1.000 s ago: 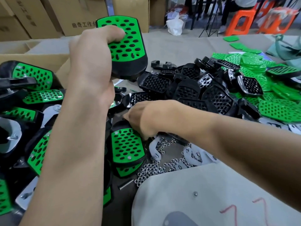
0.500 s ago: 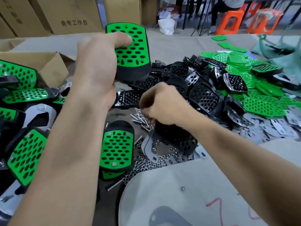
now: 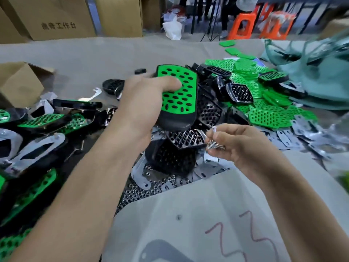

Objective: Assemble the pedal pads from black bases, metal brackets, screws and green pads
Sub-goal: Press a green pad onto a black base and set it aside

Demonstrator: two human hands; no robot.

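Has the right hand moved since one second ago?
Yes. The right hand rose from the parts and went rightward, away from the nut pile, now pinching screws.

Matt green pad [image 3: 179, 95]; shiny metal screws [image 3: 214, 143]; glossy black bases [image 3: 207, 110].

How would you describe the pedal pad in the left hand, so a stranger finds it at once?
Look at the central pile of black bases. Above it the left hand holds the pedal pad. Only this one is lifted, green holed face up, thumb across it.

Cardboard boxes [image 3: 56, 17], orange stools [image 3: 243, 25], perhaps teal bags [image 3: 321, 80].
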